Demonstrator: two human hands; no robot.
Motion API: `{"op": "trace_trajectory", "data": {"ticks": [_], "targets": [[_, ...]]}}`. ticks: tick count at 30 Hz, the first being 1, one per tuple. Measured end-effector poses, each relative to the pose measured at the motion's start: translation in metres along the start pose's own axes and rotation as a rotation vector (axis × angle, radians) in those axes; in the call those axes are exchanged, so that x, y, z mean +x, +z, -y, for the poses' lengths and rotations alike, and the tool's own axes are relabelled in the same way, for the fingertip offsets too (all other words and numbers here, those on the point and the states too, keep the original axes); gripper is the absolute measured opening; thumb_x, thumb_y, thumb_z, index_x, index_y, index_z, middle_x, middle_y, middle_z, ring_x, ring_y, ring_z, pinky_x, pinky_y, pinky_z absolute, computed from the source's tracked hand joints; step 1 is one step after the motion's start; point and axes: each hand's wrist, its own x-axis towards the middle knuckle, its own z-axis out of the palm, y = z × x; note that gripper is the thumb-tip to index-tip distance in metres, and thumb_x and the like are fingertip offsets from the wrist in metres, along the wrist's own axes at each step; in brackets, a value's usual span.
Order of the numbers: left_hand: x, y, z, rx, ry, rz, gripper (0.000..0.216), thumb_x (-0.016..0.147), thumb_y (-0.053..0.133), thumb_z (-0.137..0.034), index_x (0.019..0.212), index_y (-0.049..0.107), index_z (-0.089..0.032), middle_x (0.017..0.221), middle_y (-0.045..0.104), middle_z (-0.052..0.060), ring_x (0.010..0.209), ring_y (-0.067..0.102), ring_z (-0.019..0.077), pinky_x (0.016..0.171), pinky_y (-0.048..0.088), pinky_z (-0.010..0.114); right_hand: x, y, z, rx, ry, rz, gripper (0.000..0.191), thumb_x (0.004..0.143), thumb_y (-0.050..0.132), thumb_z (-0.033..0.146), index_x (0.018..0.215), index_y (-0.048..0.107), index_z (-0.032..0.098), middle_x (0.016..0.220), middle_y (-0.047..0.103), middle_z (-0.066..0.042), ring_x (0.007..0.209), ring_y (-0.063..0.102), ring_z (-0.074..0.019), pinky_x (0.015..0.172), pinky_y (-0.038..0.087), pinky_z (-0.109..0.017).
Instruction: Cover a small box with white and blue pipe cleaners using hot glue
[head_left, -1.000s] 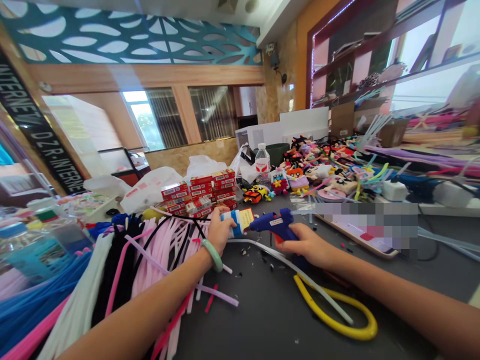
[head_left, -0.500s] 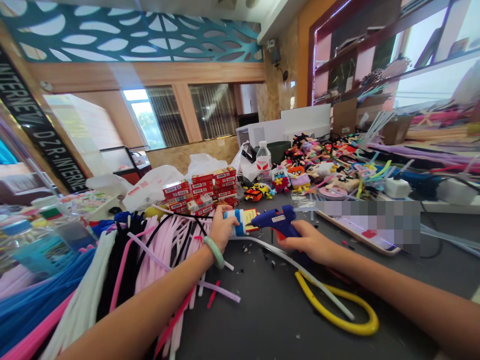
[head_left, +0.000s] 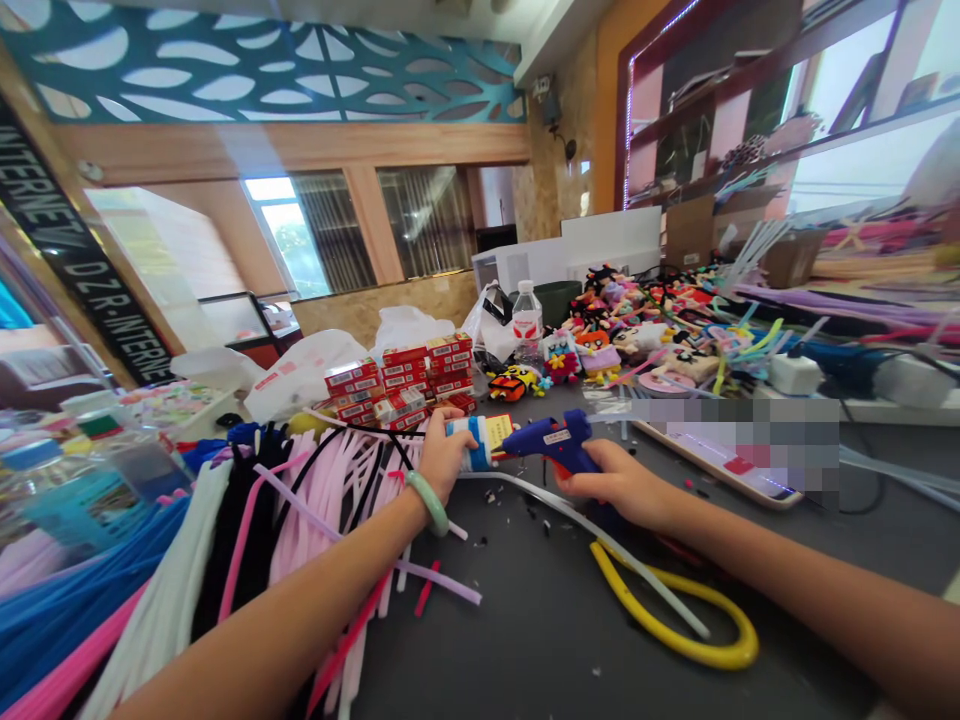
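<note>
L grip point(head_left: 448, 455) clasps blue/wht pc point(head_left: 469, 445), R grip point(head_left: 613, 480) glue gun point(head_left: 555, 440) — tip point(head_left: 510, 445) contact unclear.

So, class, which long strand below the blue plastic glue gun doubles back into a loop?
The thick yellow strand below the right hand; the thinner white strand overlapping it curves only gently.

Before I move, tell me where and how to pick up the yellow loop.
Likely best at the rounded bend of the yellow loop, from the near side: it lies flat, that bend clear of the white stem, while the right hand, holding the glue gun, is beyond its far end.
</note>
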Motion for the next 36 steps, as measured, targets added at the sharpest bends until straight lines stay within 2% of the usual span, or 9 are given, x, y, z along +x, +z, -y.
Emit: {"op": "trace_trajectory", "data": {"ticks": [6,14,22,36], "targets": [[-0.0009,0.0008,-0.0018,-0.006,-0.013,0.003,0.034,0.052,0.053,-0.010,0.084,0.049,-0.020,0.081,0.050,0.000,0.079,0.051,0.0185,0.067,0.042,0.029,-0.0005,0.0003,0.0013,0.000,0.000,-0.001,0.017,0.055,0.055,0.036,0.059,0.051,0.020,0.055,0.046,0.003,0.054,0.041,-0.0132,0.054,0.031,-0.027],[-0.0011,0.0005,-0.0016,-0.013,-0.019,-0.013,0.036,0.052,0.054,-0.008,0.085,0.049,-0.020,0.088,0.051,0.000,0.086,0.052,0.0184,0.075,0.044,0.030,-0.0019,0.0006,0.0034,0.002,0.027,-0.005,0.018,0.055,0.054,0.037,0.061,0.051,0.020,0.055,0.047,0.003,0.055,0.042,-0.0138,0.054,0.031,-0.027],[-0.0009,0.0003,-0.0020,-0.015,-0.024,-0.013,0.035,0.052,0.055,-0.009,0.085,0.049,-0.020,0.084,0.052,-0.001,0.083,0.052,0.0179,0.073,0.044,0.030,0.0006,-0.0002,0.0019,-0.001,0.019,-0.008,0.019,0.054,0.055,0.037,0.059,0.050,0.020,0.054,0.045,0.003,0.056,0.040,-0.0134,0.055,0.030,-0.027],[0.0014,0.0018,-0.0016,-0.057,-0.038,0.014,0.039,0.049,0.054,-0.009,0.085,0.047,-0.020,0.089,0.050,0.000,0.087,0.050,0.0170,0.073,0.041,0.027,0.0017,-0.0004,-0.0011,-0.001,0.024,-0.023,0.020,0.054,0.054,0.039,0.059,0.049,0.020,0.054,0.043,0.004,0.055,0.038,-0.0129,0.053,0.028,-0.027]]}}
